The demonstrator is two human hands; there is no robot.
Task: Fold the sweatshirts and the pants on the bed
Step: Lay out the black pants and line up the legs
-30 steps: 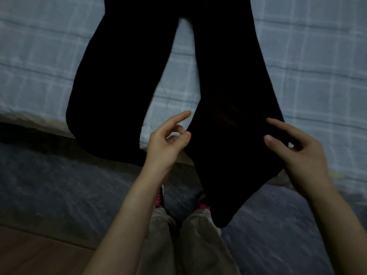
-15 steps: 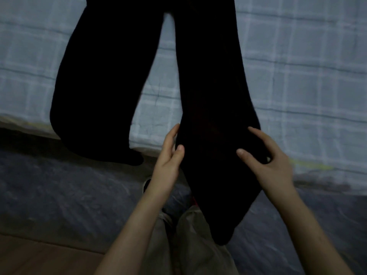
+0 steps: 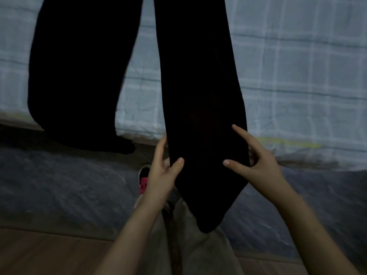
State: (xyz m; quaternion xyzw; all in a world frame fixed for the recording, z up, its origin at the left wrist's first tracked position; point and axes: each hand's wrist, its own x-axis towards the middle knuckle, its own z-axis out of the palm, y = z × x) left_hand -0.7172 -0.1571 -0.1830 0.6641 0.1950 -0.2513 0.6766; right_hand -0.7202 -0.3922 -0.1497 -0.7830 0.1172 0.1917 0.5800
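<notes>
Over bed (image 3: 297,80) edge, pants (image 3: 200,92) hang pinched between fingers (image 3: 176,167).

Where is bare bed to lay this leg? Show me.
Widest bare patch: pale blue checked bedsheet right of the black pants. A narrow wedge lies between the two legs. Near edge crowded: left hand and right hand grip one leg.

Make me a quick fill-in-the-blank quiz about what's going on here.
The pants are ___ in colour.
The left hand and right hand both hold one pant ___.
The pants lie on a ___ with a checked sheet.
Missing words: black; leg; bed.
</notes>
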